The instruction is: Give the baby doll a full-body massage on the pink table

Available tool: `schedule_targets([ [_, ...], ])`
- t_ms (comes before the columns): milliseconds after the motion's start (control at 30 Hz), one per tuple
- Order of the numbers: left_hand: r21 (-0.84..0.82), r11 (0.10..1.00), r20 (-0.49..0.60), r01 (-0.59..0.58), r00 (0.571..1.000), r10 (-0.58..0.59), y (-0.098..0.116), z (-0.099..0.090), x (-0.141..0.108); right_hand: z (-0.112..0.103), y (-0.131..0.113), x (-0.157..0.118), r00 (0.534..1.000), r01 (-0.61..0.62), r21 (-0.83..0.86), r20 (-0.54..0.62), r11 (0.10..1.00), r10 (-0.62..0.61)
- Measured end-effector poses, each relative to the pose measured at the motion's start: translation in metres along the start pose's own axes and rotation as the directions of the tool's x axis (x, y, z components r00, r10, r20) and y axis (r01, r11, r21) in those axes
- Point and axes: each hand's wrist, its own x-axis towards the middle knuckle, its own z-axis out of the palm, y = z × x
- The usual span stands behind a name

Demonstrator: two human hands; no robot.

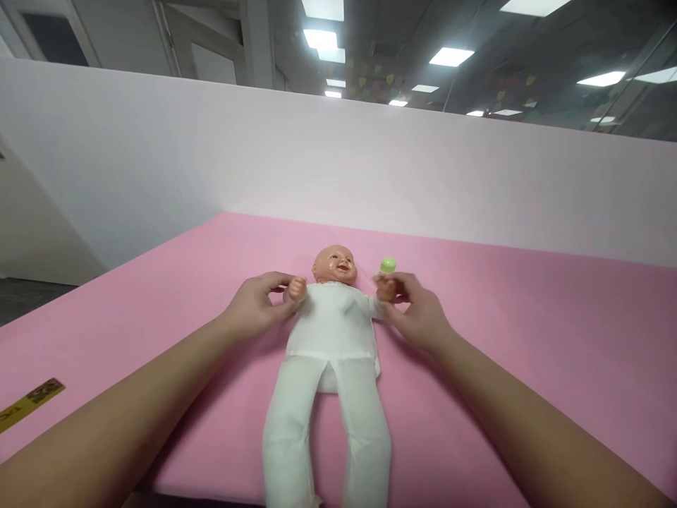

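A baby doll [332,321] in a white top and white trousers lies on its back on a pink surface [211,254], its head toward the wall. My left hand [260,303] is closed on the doll's hand at the left side of the picture. With thumb and fingers, my right hand [417,310] grips the doll's other hand and wrist at the right. Both doll arms are bent, with the hands raised beside the shoulders. Just behind my right hand stands a small item with a green top [388,265], its lower part hidden.
A white wall [338,162] runs along the back of the pink surface. A yellow label with a black pattern [32,403] is at the left front. The surface's left edge slants down toward the floor.
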Motion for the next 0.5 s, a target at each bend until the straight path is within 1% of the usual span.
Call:
schedule_targets([
  [33,0.094,0.990,0.082,-0.106,0.992,0.098,0.002,0.000,-0.001,0.002,-0.011,-0.004,0.993,0.077,-0.032,0.097,0.996,-0.074],
  [67,0.163,0.967,0.161,-0.196,0.972,0.170,0.003,0.000,-0.002,0.004,-0.021,-0.007,0.976,0.132,-0.044,0.179,0.990,-0.122],
  [100,0.217,0.939,0.226,-0.268,0.949,0.219,0.004,0.000,-0.003,0.005,-0.028,-0.009,0.957,0.175,-0.050,0.242,0.983,-0.158],
  [167,0.296,0.882,0.320,-0.366,0.908,0.269,0.005,-0.001,-0.004,0.007,-0.036,-0.011,0.927,0.236,-0.049,0.312,0.971,-0.209],
  [267,0.370,0.806,0.409,-0.461,0.860,0.304,0.013,-0.001,-0.006,0.008,-0.036,-0.011,0.887,0.328,-0.042,0.358,0.944,-0.293],
  [367,0.420,0.739,0.477,-0.528,0.820,0.315,0.025,0.001,-0.008,0.007,-0.033,-0.010,0.840,0.419,-0.044,0.399,0.907,-0.369],
  [433,0.451,0.702,0.500,-0.551,0.808,0.313,0.031,0.003,-0.009,0.006,-0.032,-0.009,0.814,0.454,-0.041,0.424,0.890,-0.396],
  [500,0.470,0.688,0.503,-0.553,0.808,0.306,0.032,0.005,-0.010,0.006,-0.032,-0.009,0.803,0.459,-0.028,0.442,0.888,-0.401],
])
